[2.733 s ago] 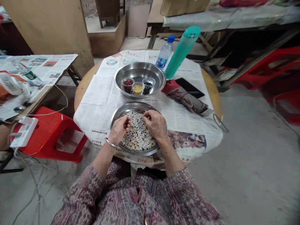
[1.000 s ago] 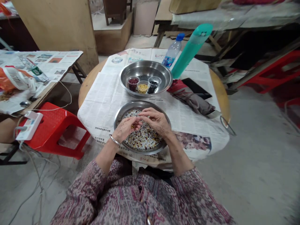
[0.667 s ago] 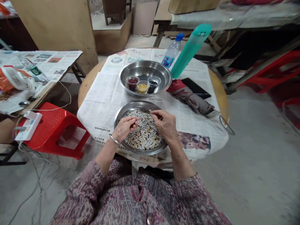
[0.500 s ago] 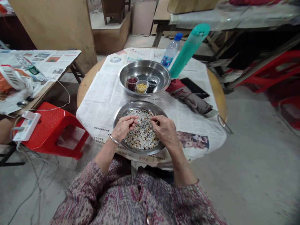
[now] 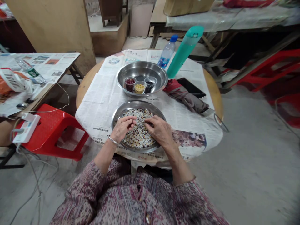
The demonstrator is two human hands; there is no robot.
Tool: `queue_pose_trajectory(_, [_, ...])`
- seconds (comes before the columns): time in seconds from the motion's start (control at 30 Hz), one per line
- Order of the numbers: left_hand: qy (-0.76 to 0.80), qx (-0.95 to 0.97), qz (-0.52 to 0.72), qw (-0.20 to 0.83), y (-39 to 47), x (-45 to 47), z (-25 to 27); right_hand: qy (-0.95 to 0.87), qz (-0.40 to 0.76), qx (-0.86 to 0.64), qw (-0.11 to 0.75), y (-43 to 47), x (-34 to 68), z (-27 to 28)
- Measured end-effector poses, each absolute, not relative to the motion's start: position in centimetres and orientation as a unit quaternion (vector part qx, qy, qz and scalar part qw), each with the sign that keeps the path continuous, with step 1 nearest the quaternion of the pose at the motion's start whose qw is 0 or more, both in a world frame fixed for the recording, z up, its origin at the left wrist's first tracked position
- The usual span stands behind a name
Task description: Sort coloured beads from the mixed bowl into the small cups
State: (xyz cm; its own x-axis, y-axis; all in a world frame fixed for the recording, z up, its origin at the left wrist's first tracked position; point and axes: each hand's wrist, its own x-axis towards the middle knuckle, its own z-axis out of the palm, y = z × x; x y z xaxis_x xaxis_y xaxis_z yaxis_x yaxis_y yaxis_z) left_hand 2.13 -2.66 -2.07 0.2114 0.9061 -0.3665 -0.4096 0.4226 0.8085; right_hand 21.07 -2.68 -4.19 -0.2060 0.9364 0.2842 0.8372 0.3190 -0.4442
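Note:
A shallow steel basin (image 5: 150,106) nearest me holds a mix of white grains (image 5: 138,137) with red, yellow and dark beans. Over its left part, my left hand (image 5: 123,126) is closed, fingers curled; whatever lies inside is too small to make out. My right hand (image 5: 158,128) hovers above the right side, thumb and fingertips pinched together, their contents hidden. Behind stands a second steel basin (image 5: 119,75) with three clear cups: one of red beans (image 5: 130,82), one of yellow beans (image 5: 139,88), one of black beans (image 5: 149,86).
Newspaper (image 5: 93,103) covers the round table. A water bottle (image 5: 167,53), a tall teal container (image 5: 185,51), a folded umbrella (image 5: 187,97) and a dark tablet (image 5: 191,87) stand or lie right of the basins. A red stool (image 5: 53,125) carries a power strip (image 5: 28,128) at left.
My right hand has moved a little left, closer to my left hand, over the mixed grains. My left hand has barely shifted. The whole view has turned slightly.

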Motion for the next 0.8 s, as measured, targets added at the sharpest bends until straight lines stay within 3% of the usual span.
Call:
queue_pose_trajectory(0.47, [0.431, 0.292, 0.453, 0.723, -2.6, 2.1, -2.4, -0.790, 0.100, -0.545, 0.262, -2.3, 20.9, -3.8])
queue_pose_trajectory(0.7, [0.431, 0.327, 0.400, 0.740, -2.9, 2.5, -2.4, -0.739, 0.218, -0.471, 0.430, -2.3, 21.4, -3.2])
queue_pose_trajectory(0.8, [0.418, 0.339, 0.369, 0.758, -2.9, 2.6, -2.2, -0.740, 0.272, -0.415, 0.454, -2.3, 21.6, -3.1])
